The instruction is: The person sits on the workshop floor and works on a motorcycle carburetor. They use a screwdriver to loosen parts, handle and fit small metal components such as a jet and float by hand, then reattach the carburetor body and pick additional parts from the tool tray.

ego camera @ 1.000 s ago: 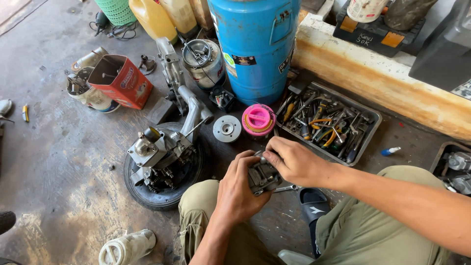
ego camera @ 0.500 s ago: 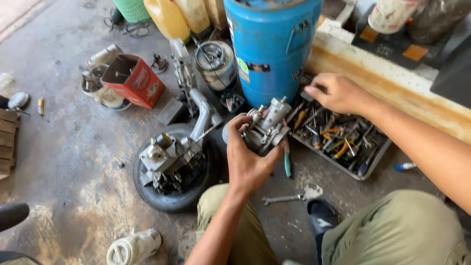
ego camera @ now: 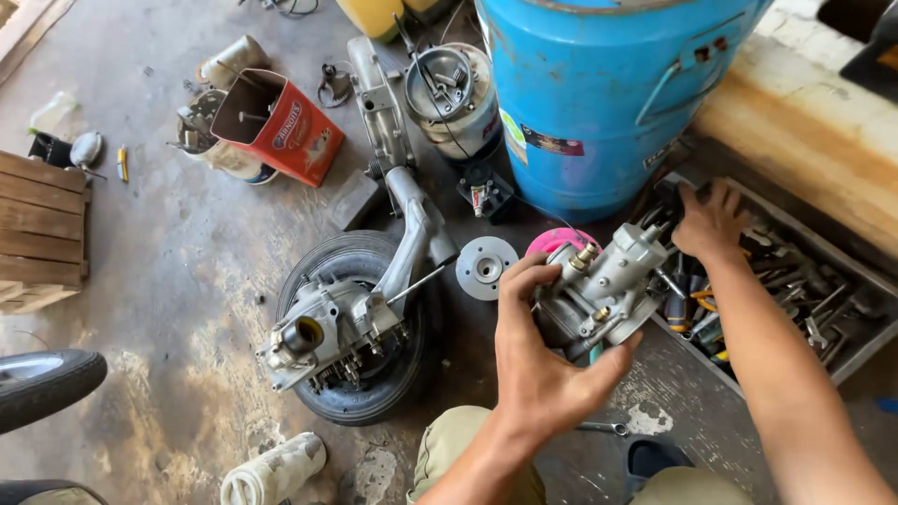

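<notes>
Now the left hand (ego camera: 543, 374) grips a metal carburetor (ego camera: 603, 285) at centre, lifted off the floor. At two o'clock, the right hand (ego camera: 711, 223), fingers loosely spread, digs in the tool tray (ego camera: 842, 360).

A grey metal carburettor (ego camera: 603, 285) with brass fittings sits lifted off the floor, tilted, clasped from below and behind in the left hand (ego camera: 543, 369). Beside it, the right hand (ego camera: 711, 223) rests among the loose tools of a metal tray (ego camera: 856, 351).
</notes>
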